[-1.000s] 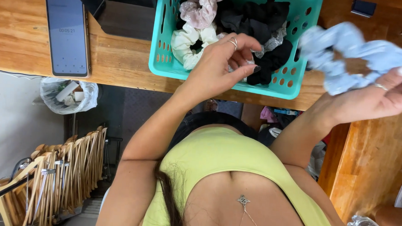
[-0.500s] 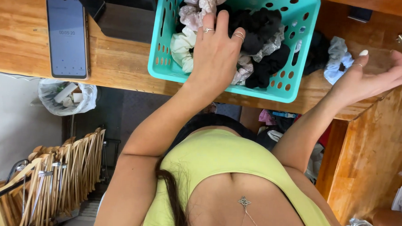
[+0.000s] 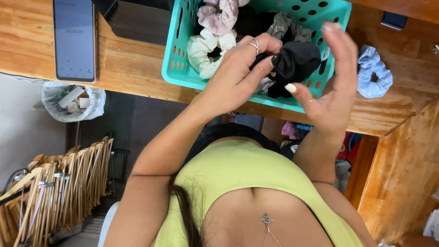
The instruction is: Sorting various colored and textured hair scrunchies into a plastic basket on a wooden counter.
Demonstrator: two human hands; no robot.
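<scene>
— Scrunchie status? Colour and position are requested.
— Black scrunchie, soft and bunched, is pinched in the left hand grip above the teal basket on the bench. The right hand is held open beside it, fingers spread, nothing gripped.

A basket stands on the wooden table, holding scrunchies. A phone lies on the table to its left, and one scrunchie lies just beside it on the right. Hangers sit below the table's edge.
</scene>
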